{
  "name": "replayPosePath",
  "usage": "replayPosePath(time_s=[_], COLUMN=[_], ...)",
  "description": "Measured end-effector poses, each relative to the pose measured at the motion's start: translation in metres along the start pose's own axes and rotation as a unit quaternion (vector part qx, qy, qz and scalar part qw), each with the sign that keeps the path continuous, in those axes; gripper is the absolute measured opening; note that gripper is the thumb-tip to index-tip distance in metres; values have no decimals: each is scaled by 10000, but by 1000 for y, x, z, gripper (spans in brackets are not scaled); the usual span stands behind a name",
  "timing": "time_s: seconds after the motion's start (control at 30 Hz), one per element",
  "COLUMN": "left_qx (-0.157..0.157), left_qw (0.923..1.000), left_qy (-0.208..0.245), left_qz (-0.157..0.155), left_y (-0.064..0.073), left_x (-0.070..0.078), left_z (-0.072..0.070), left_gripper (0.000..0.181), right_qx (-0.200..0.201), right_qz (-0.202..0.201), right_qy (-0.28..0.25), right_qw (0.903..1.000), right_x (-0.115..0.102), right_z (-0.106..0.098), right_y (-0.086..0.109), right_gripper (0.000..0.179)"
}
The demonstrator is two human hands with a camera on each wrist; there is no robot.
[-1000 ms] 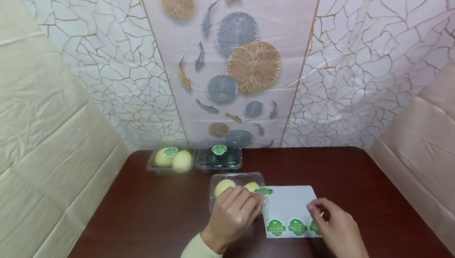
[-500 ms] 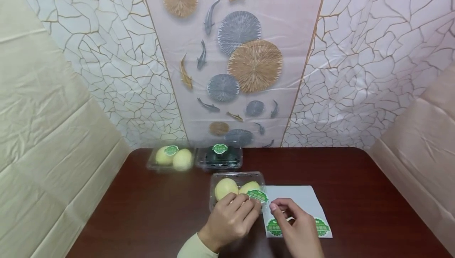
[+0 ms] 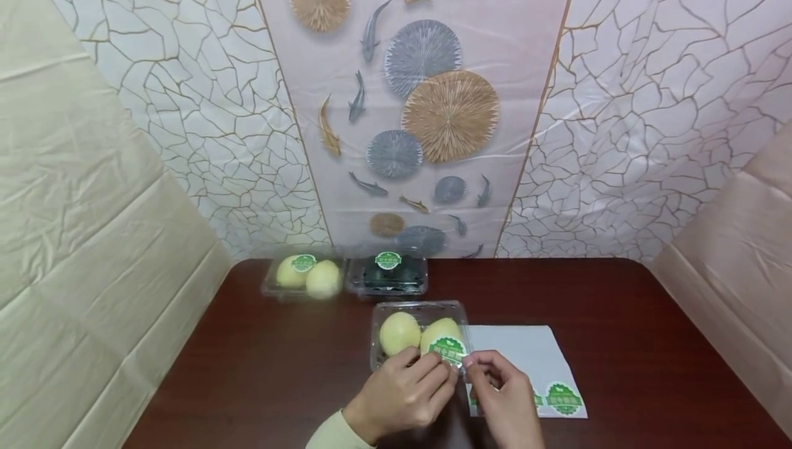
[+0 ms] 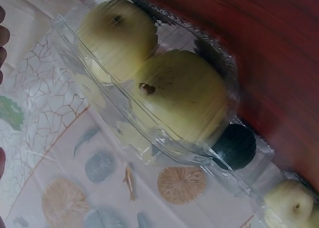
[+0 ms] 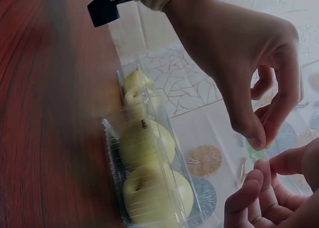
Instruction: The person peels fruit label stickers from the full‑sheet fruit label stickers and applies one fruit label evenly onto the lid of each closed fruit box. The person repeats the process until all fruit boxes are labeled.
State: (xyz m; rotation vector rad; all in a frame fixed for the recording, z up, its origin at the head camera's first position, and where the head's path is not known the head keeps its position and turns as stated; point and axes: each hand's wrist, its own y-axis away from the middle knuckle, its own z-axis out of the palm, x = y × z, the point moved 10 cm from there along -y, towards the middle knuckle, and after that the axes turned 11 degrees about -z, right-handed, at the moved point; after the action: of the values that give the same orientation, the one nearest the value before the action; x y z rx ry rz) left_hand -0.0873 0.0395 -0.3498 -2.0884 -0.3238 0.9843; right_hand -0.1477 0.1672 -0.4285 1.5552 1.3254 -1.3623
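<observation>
A round green-and-white sticker (image 3: 448, 348) is held up over the near side of a clear plastic box (image 3: 421, 307) with two yellow-green pears (image 3: 399, 333) in it. My left hand (image 3: 405, 394) pinches the sticker's lower left edge between thumb and forefinger. At its right edge, the thumb and forefinger of my right hand (image 3: 506, 394) pinch it too. The right wrist view has both hands' fingertips close together at the sticker (image 5: 256, 154), raised above the lid. Only slivers of fingers (image 4: 3, 36) and sticker (image 4: 11, 113) appear in the left wrist view.
A white sheet (image 3: 520, 349) with green stickers (image 3: 564, 399) along its near edge lies right of the box. Behind stand a stickered box of pears (image 3: 322, 278) and a stickered box of dark green produce (image 3: 405, 274). A patterned cloth (image 3: 346, 201) hangs beyond the table.
My right hand has come left from the sheet to the sticker's right edge and now pinches it. The sticker, in my left hand throughout, has moved down and now lies flatter to view.
</observation>
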Motion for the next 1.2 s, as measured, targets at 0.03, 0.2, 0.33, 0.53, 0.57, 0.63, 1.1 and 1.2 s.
replayPosePath(time_s=[0.03, 0.2, 0.33, 0.53, 0.57, 0.63, 1.1, 1.2], left_qx=[-10, -4, -174, -946, -1095, -1319, -1244, -1150], left_qw=[10000, 9989, 9881, 8857, 8543, 7883, 5506, 5405], left_qy=[13, 66, 507, 2299, 2641, 3289, 4848, 4813], left_qz=[-33, -464, -1439, -3922, -4342, -5030, -6681, -6804], left_y=[1, 8, 14, 39, 45, 56, 89, 92], left_x=[-1, -11, -30, -70, -75, -81, -80, -79], left_z=[0, 0, 4, 24, 29, 37, 53, 53], left_gripper=[20, 18, 11, 30, 33, 35, 18, 17], right_qx=[-10, -48, -109, -265, -287, -332, -453, -469], right_qz=[25, 121, 218, 259, 262, 267, 67, 87], right_qy=[-71, -308, -233, -204, -281, -422, -849, -830], right_qw=[10000, 9994, 9994, 9991, 9988, 9982, 9953, 9954], right_x=[1, 3, 6, 9, 9, 9, 2, 4], right_z=[0, 1, -2, -4, -3, -2, 10, 12], right_y=[-1, -4, -5, -6, -5, -5, -1, -1], right_gripper=[12, 11, 13, 14, 15, 15, 18, 17])
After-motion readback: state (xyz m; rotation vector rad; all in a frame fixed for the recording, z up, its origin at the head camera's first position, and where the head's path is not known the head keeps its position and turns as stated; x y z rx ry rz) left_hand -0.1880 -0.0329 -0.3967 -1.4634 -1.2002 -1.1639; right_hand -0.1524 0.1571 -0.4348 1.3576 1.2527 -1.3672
